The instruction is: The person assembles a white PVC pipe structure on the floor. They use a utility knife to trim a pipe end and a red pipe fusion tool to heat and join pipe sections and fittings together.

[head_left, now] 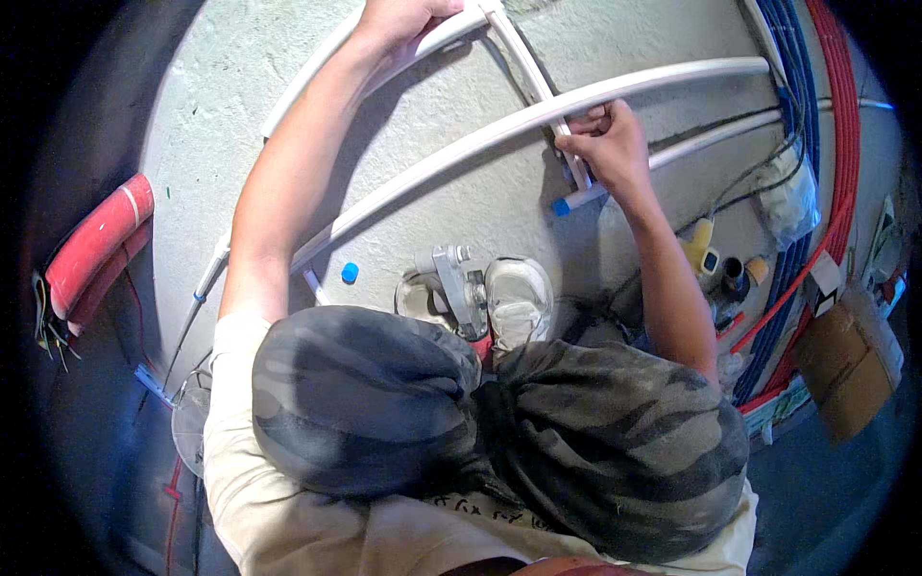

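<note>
So, both hands are out over a rough grey floor [230, 77], working around some white pipes. The right hand [619, 149] is closed on a thin white crosspiece [521, 58], thumb and fingers pinching it just below where a long curved pipe [480, 144] passes over the top. That crosspiece slants down from the top of the view and ends near a blue-tipped pipe [711, 144], which runs off to the right behind the right wrist.

Left hand [399, 19] is way up at the top edge, against an upper pipe [432, 43] close to where the crosspiece starts. Part of it gets cut off, so I can't tell how tightly it's gripping, if at all. The long curved pipe sweeps between the two hands, from beside the left forearm to the upper right.

Down by the feet, a grey tool [456, 283] sits between two pale shoes [521, 298], with a loose blue cap [351, 274] on the floor left of them. Over on the right you've got blue cables [797, 86] next to red cables [845, 115], plus a clear plastic bag [788, 202], a yellow item [699, 240] and some cardboard [836, 360]. Chunky red tubing [101, 245] is off to the far left.
</note>
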{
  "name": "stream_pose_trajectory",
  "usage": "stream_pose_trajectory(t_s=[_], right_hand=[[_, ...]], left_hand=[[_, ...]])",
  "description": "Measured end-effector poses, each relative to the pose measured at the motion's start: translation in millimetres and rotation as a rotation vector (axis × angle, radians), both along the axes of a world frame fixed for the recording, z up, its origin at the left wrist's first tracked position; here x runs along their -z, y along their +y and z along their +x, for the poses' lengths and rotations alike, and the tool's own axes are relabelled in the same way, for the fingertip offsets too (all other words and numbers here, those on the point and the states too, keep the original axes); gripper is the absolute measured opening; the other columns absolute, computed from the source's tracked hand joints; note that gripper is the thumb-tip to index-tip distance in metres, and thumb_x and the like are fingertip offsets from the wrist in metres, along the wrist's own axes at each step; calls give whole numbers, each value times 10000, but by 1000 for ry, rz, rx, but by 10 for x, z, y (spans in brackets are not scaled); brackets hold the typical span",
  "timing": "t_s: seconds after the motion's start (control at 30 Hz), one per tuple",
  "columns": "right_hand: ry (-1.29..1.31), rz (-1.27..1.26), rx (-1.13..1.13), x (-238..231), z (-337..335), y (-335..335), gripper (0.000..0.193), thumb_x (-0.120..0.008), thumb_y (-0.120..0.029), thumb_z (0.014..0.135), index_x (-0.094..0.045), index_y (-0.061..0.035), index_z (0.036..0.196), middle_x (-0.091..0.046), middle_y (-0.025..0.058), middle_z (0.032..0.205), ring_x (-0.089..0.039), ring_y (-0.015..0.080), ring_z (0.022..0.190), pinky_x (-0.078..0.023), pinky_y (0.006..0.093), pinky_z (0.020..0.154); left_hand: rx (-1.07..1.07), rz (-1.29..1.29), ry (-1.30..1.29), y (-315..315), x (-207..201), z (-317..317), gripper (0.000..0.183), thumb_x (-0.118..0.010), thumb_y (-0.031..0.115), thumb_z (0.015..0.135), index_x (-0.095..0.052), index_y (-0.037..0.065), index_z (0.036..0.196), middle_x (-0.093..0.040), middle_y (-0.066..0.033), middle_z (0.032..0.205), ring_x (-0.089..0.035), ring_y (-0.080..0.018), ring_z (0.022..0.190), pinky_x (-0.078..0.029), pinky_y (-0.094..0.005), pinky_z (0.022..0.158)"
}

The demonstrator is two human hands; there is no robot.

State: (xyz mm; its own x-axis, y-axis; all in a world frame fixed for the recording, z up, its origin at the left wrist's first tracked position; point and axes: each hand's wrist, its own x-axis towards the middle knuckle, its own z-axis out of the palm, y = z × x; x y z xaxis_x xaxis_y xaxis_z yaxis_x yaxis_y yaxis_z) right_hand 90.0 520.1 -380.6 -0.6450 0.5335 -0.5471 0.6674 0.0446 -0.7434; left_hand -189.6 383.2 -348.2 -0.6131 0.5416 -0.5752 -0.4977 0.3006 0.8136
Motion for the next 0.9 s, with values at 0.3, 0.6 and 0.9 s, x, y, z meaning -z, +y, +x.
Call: stream_pose_trajectory(t_s=[0.3, 0.6, 0.9], right_hand=[[41, -51, 32, -36, 7, -43, 410, -897, -75, 703, -594, -12, 971, -746, 98, 878, -706, 162, 762, -580, 313, 736], [62, -71, 42, -39, 40, -68, 408, -889, -71, 719, -585, -21, 986, -744, 74, 888, -690, 125, 768, -568, 291, 734], [8, 3, 14, -61, 41, -94, 419, -876, -89, 735, -593, -15, 1035, -744, 75, 902, -684, 116, 785, -560, 278, 750]], left_hand=[[31, -149, 122, -30, 126, -14, 223, -701, -9, 916, -727, -39, 1135, -728, -124, 945, -682, -121, 773, -558, -228, 683], [-84, -48, -44, -5, 228, -100, 202, -719, -90, 801, -774, -53, 992, -743, -160, 897, -707, -203, 764, -573, -326, 710], [-50, -49, 34, -12, 191, -74, 180, -697, -77, 834, -735, -57, 1010, -723, -140, 871, -717, -189, 741, -596, -293, 675]])
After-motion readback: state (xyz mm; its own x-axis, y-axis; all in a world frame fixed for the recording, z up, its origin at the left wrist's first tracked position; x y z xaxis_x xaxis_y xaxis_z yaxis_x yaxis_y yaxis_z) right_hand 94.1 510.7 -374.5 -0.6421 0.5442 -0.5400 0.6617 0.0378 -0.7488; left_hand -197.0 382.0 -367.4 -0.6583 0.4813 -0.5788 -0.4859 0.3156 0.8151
